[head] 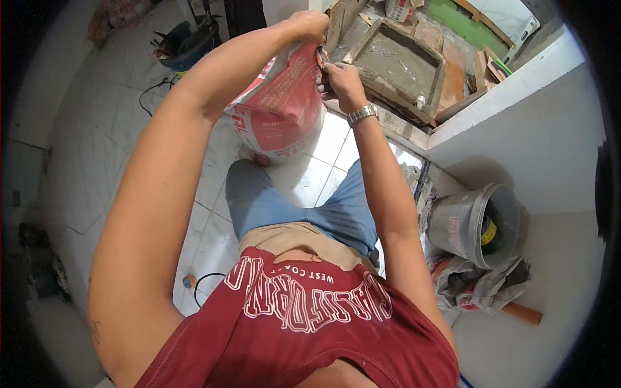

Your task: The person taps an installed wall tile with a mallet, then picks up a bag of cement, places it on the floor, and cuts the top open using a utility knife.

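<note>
A red-and-white paper sack, probably cement (286,111), stands upright on the floor in front of my knees. My left hand (310,26) is closed on the sack's top edge and lifts it into a peak. Just below and to the right, my right hand (342,82), with a metal watch (363,115) on the wrist, grips a small orange-and-black hand tool (322,56). The tool lies against the right edge of the sack's top; its working end is too small to make out. Some fingertips of both hands are hidden.
Beyond a low ledge (398,126) at the upper right lies a wooden frame (439,92) holding wet cement (395,58). A grey plastic bucket (453,225), crumpled sacks (499,286) and an orange pipe (524,313) are at the right. A dark tub (189,60) with tools stands upper left.
</note>
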`<state>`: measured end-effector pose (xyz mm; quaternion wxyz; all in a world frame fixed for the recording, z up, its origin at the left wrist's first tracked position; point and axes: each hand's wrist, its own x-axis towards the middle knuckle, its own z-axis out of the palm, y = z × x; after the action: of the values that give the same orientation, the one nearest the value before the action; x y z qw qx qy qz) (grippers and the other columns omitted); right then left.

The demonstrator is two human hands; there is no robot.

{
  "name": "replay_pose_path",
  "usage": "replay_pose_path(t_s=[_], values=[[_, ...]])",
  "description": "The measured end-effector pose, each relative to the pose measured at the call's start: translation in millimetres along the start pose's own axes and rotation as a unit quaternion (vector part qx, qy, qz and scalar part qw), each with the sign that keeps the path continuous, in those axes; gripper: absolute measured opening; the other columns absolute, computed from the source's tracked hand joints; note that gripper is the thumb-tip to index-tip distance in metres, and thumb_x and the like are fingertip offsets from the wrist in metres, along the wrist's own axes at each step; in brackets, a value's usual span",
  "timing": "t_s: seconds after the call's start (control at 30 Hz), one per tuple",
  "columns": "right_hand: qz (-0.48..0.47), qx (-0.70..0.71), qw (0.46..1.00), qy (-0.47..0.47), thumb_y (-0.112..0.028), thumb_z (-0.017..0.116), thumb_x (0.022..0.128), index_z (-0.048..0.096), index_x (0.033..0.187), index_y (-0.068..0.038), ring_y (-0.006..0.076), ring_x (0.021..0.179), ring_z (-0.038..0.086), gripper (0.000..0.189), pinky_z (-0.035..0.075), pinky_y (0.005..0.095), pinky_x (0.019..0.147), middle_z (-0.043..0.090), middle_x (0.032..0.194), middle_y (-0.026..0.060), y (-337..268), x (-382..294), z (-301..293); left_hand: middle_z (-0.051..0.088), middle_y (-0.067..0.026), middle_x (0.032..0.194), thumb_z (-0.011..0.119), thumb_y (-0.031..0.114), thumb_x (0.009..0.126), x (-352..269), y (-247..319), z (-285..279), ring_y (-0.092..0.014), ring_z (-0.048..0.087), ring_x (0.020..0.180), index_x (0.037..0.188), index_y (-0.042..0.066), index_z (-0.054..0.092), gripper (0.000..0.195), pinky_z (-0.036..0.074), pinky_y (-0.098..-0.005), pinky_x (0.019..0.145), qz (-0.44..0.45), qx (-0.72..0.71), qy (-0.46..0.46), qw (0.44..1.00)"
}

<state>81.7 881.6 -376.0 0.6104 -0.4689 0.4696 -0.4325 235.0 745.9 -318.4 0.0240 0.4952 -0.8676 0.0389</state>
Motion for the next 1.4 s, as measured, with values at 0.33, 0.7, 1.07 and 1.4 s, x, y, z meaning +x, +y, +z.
replay_pose_path(t_s=[0.33,0.7,1.07,1.4], values=[[0.017,-0.115,0.990,-0.076,-0.026,0.056,0.095,0.061,0.085,0.002,0.0158,0.049,0.062,0.030,0.050,0.0308,0.041,0.062,0.064,0.0081,-6.6,-64.0,-18.8,0.073,-0.0130,0.098,0.070,0.020,0.076,-1.2,-4.1,6.7,-0.034,0.069,0.096,0.101,0.012,0.073,0.027,0.054,-0.0455,0.080,-0.005,-0.054,-0.029,0.998],[0.024,-0.034,0.999,-0.011,-0.024,0.051,0.100,0.057,0.096,-0.002,0.0144,0.052,0.063,0.024,0.052,0.0289,0.043,0.063,0.072,0.0070,0.7,-20.9,-10.8,0.073,-0.0098,0.094,0.074,0.022,0.074,-14.2,-0.6,-9.7,-0.031,0.069,0.093,0.097,0.017,0.076,0.023,0.055,-0.0440,0.079,0.036,0.020,-0.045,0.998],[0.002,-0.196,0.981,-0.011,-0.019,0.053,0.093,0.063,0.083,0.004,0.0188,0.052,0.067,0.027,0.053,0.0321,0.044,0.067,0.068,0.0115,-24.0,-1.1,-19.7,0.073,-0.0105,0.098,0.073,0.021,0.072,-6.8,5.2,-11.3,-0.031,0.069,0.095,0.096,0.017,0.077,0.025,0.056,-0.0437,0.079,0.002,0.014,-0.039,0.999],[0.021,-0.139,0.988,-0.056,-0.023,0.057,0.094,0.064,0.078,-0.001,0.0168,0.046,0.055,0.028,0.042,0.0306,0.041,0.057,0.056,0.0068,-25.2,9.6,-31.4,0.072,-0.0130,0.086,0.069,0.021,0.070,-6.2,3.5,-9.3,-0.032,0.069,0.086,0.084,0.013,0.075,0.017,0.055,-0.0442,0.074,0.017,-0.025,-0.002,1.000]])
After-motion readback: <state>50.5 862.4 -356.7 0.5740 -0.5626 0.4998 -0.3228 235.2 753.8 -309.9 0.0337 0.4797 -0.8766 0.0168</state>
